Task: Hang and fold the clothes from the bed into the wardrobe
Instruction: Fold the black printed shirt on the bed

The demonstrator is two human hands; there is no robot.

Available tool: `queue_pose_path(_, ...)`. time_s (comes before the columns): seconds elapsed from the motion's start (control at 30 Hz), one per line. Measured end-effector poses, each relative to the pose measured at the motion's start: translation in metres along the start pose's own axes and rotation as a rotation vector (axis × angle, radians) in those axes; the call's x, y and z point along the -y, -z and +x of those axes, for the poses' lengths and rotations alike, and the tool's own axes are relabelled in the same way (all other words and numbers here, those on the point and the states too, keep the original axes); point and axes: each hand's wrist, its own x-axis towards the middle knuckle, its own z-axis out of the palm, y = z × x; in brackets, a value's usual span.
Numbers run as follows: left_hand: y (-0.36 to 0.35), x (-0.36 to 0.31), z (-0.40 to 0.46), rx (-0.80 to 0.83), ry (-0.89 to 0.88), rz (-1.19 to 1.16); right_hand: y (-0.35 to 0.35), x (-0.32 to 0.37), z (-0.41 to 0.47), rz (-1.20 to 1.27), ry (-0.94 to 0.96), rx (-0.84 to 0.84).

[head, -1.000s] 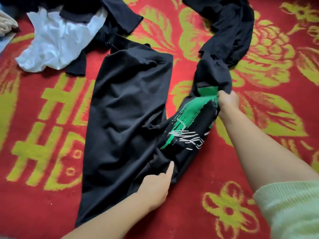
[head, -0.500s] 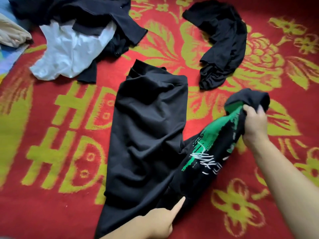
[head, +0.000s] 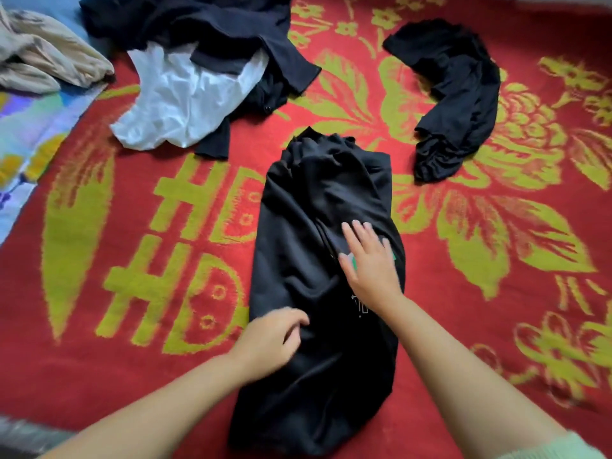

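A black T-shirt [head: 298, 246] with a green and white print lies folded lengthwise into a long strip on the red bed cover. My right hand [head: 367, 260] lies flat on its upper right part with fingers spread, pressing the folded-over side down; a bit of green print shows beside it. My left hand [head: 275, 339] rests on the shirt's lower left part, fingers loosely curled on the cloth, holding nothing that I can see.
A red and yellow-green patterned blanket [head: 132, 260] covers the bed. At the back left lie a dark garment pile [head: 198, 24], a white shirt [head: 178, 101] and beige clothing [head: 43, 58]. Another black garment [head: 460, 94] lies at the back right.
My right hand carried the printed side of the shirt over to the left, laid it on the body and let go, now pressing flat. The left hand shifted up onto the cloth.
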Motion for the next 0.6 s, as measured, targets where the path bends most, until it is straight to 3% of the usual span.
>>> queue_pose_path(0.07,0.012,0.002,0.027,-0.227,-0.17,0.088,-0.006,-0.007,-0.029,-0.093,-0.057,0.018)
queue_pose_path(0.13,0.013,-0.013,0.063,-0.297,-0.285,0.26,-0.024,-0.011,-0.049,-0.188,-0.072,0.156)
queue_pose_path(0.2,0.009,-0.03,0.099,-0.231,-0.317,0.462,-0.042,-0.013,-0.052,-0.266,-0.063,0.222)
queue_pose_path(0.27,-0.009,-0.025,0.12,-0.045,-0.287,0.656,-0.054,-0.013,-0.046,-0.3,-0.052,0.206)
queue_pose_path(0.37,-0.035,0.006,0.132,0.22,-0.087,0.668,-0.067,-0.013,-0.042,-0.335,-0.046,0.192)
queue_pose_path(0.5,-0.033,0.02,0.12,0.308,-0.095,0.624,-0.053,-0.011,-0.045,-0.301,-0.035,0.3)
queue_pose_path(0.6,-0.01,0.033,0.077,0.17,-0.351,0.702,-0.028,-0.013,-0.066,-0.284,0.102,0.295)
